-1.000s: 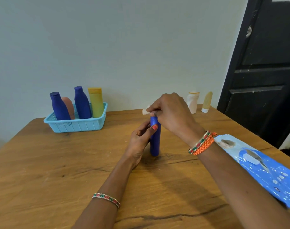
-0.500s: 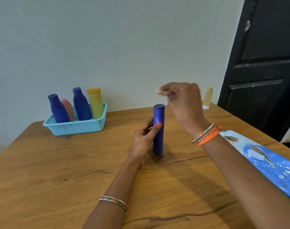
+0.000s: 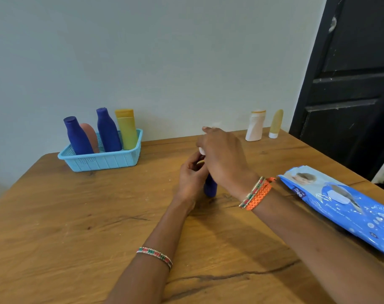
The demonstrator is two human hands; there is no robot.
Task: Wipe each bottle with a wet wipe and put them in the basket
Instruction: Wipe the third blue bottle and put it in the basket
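A slim dark blue bottle (image 3: 210,188) stands upright mid-table; only its lower part shows. My left hand (image 3: 192,178) grips it from the left side. My right hand (image 3: 222,157) covers its top, pinching a small white wet wipe (image 3: 201,150) against the bottle. A light blue basket (image 3: 103,160) at the back left holds two dark blue bottles (image 3: 77,137), a pink one (image 3: 90,136) and a yellow tube (image 3: 127,128). A white bottle (image 3: 255,126) and a pale yellow bottle (image 3: 275,123) stand by the wall at the back right.
A blue wet-wipe pack (image 3: 344,207) lies flat at the table's right edge beside my right forearm. A black door (image 3: 351,84) is at the right behind the table. The wooden table (image 3: 77,227) spreads to the left and front.
My right hand, lifted above the bottle half a second ago, has come back down over its top with the wipe. My left hand still holds the bottle.
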